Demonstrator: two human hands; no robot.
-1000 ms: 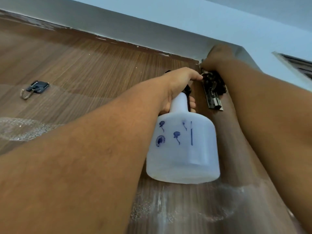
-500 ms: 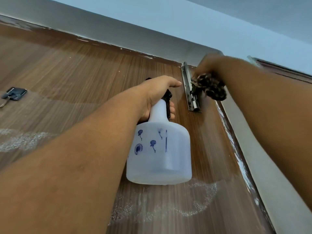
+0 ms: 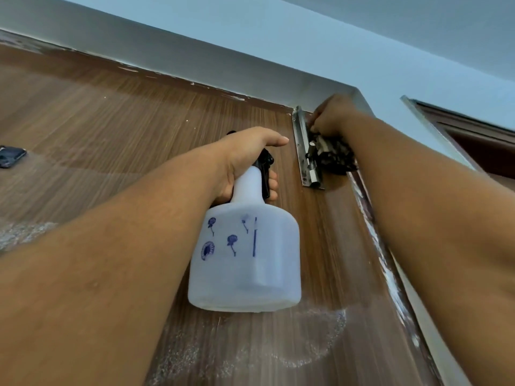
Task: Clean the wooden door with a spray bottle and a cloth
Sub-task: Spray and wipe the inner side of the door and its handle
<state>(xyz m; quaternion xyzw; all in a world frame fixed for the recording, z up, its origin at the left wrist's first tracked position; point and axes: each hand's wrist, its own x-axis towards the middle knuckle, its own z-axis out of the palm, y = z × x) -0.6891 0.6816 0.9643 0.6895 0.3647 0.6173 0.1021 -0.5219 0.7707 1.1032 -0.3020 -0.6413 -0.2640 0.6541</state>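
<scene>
Wood-grain brown door (image 3: 117, 129) fills the view from below, its top edge meeting a pale frame (image 3: 195, 65) and a light blue wall (image 3: 362, 37). Left hand (image 3: 245, 160): the grip is closed round the neck of a translucent white spray bottle (image 3: 245, 257), fingers curled about the black trigger head (image 3: 263, 165), thumb extended forward over the top. The bottle hangs below this grip, its base toward the camera, its side printed with small blue flower motifs. Right hand (image 3: 331, 115): the grip is closed on a dark cloth (image 3: 334, 157), which bunches just beneath the fingers and lies against a metal latch (image 3: 306, 151) fixed near the door's upper corner, to the right of the left grip. How tightly the fingers hold the cloth cannot be told, as most of them are hidden. Below the bottle's base, a whitish foamy spray patch (image 3: 315, 341) spreads over the door; a second patch (image 3: 25, 232) lies far to the left of the left grip. A dark hook fitting (image 3: 11, 157) sits on the door at the left edge. White residue streaks the door's right edge (image 3: 387, 274), under the right forearm.
</scene>
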